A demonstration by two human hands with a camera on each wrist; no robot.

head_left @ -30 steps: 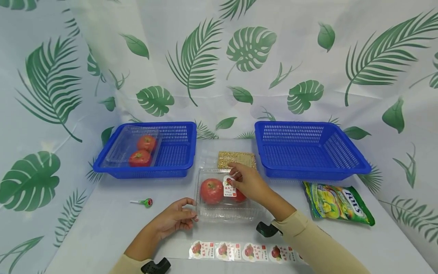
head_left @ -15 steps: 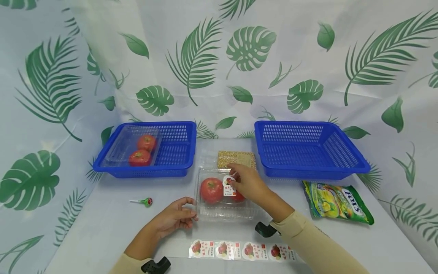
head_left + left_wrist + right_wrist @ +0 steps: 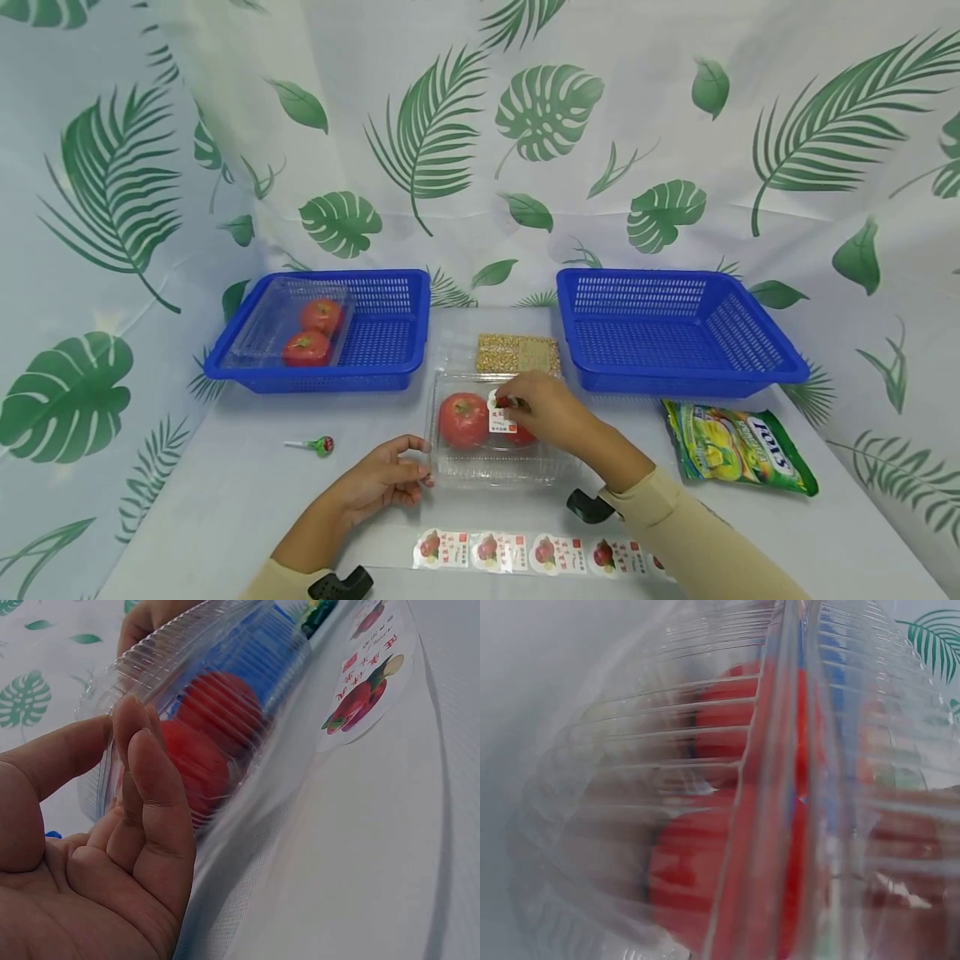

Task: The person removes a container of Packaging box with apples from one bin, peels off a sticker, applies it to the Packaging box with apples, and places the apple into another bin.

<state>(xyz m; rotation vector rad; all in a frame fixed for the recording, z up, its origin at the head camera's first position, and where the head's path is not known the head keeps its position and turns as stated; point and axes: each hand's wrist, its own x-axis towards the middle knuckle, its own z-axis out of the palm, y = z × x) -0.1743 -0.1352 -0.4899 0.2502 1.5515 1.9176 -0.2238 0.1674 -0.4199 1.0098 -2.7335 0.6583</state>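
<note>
At desk (image 3: 217, 500) centre, clear box (image 3: 491, 472) of apples (image 3: 463, 420): likely flexy, slick; I'd cup its low sides. Left grip (image 3: 384, 477) half-open at edge, no clasp visible; right grip (image 3: 553, 410) curled at label (image 3: 500, 421), pinch unclear

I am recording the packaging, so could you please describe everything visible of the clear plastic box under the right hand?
The transparent, rectangular, ribbed plastic box looks thin-walled and closed. It lies flat on the white table, holding two round red apples. The bare right hand pinches a white apple-printed paper label over its top; whether the label is stuck is unclear. The bare left hand is at its left edge, seemingly touching it.
</note>
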